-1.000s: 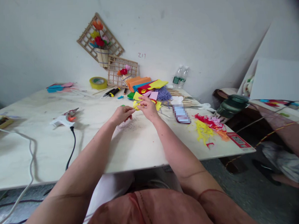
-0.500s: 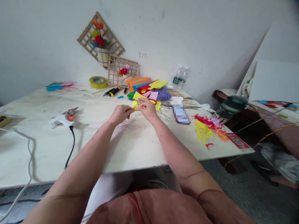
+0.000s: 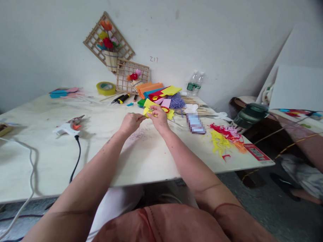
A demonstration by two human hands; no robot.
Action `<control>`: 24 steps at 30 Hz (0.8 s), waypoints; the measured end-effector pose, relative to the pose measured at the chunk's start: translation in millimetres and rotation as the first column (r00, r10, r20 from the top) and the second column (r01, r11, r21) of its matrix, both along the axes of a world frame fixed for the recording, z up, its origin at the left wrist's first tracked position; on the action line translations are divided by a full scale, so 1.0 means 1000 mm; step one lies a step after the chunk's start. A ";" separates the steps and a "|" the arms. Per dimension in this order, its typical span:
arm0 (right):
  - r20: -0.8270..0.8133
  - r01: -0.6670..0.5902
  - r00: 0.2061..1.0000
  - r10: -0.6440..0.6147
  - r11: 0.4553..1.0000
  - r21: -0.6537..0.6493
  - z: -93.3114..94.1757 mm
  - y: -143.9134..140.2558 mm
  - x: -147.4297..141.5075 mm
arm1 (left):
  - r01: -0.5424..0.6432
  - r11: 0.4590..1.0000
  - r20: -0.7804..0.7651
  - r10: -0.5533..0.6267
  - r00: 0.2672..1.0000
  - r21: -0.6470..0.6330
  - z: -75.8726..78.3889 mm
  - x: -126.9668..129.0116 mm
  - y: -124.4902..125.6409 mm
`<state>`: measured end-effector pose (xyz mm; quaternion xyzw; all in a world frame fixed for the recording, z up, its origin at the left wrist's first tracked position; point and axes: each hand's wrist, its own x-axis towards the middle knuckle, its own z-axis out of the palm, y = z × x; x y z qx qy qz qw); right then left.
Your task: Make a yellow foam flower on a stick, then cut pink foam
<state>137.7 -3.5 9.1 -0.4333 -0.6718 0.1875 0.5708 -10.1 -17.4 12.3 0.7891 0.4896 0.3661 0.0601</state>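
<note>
Over the middle of the pale table (image 3: pixel 141 160), my left hand (image 3: pixel 130 122) and my right hand (image 3: pixel 158 117) meet, both pinching a small yellow felt piece (image 3: pixel 146 112) between their fingertips. Just behind them lies a pile of coloured felt sheets (image 3: pixel 160 93) in orange, yellow, red, blue and purple, with red-handled scissors (image 3: pixel 165 109) beside my right hand. Part of the yellow piece is hidden by my fingers.
A white glue gun (image 3: pixel 67 127) with a black cord lies at left. Yellow tape roll (image 3: pixel 106 88), wooden lattice frames with felt flowers (image 3: pixel 109 41), a water bottle (image 3: pixel 194 84), a phone (image 3: pixel 194 122) and felt scraps (image 3: pixel 225 136) surround the work spot.
Both hands stay together on the yellow piece; the fingers have shifted slightly, drawing a little closer. The view has barely moved.
</note>
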 end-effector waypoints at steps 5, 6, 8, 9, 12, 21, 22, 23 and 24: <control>0.030 0.061 0.998 -0.062 0.998 0.009 -0.001 -0.002 -0.003 | -0.051 0.999 -0.018 0.051 0.999 -0.007 0.001 0.003 -0.003; 0.029 0.064 0.998 -0.064 0.998 0.013 -0.002 -0.002 -0.003 | -0.055 0.998 -0.018 0.055 0.998 -0.005 0.001 0.004 -0.004; 0.031 0.065 0.997 -0.066 0.998 0.019 -0.002 -0.003 -0.004 | -0.062 0.998 -0.021 0.062 0.998 -0.007 0.001 0.004 -0.004; 0.034 0.064 0.997 -0.065 0.998 0.022 -0.002 -0.003 -0.004 | -0.066 0.998 -0.023 0.065 0.998 -0.008 0.002 0.005 -0.004; 0.041 0.055 0.998 -0.056 0.998 0.021 -0.001 -0.004 -0.004 | -0.076 0.997 -0.036 0.076 0.997 -0.011 0.001 0.004 -0.004; -0.044 0.083 0.995 -0.086 0.995 -0.059 -0.005 -0.001 -0.007 | -0.129 0.990 -0.116 0.135 0.984 0.052 -0.005 0.006 0.000; -0.061 0.091 0.994 -0.096 0.993 -0.068 -0.006 0.000 -0.008 | -0.149 0.987 -0.134 0.156 0.979 0.060 -0.005 0.006 0.001; -0.075 0.099 0.992 -0.104 0.992 -0.075 -0.007 0.000 -0.009 | -0.167 0.984 -0.150 0.175 0.973 0.063 -0.006 0.007 0.001; -0.087 0.104 0.990 -0.111 0.991 -0.079 -0.007 0.001 -0.009 | -0.182 0.981 -0.164 0.189 0.968 0.062 -0.006 0.009 0.001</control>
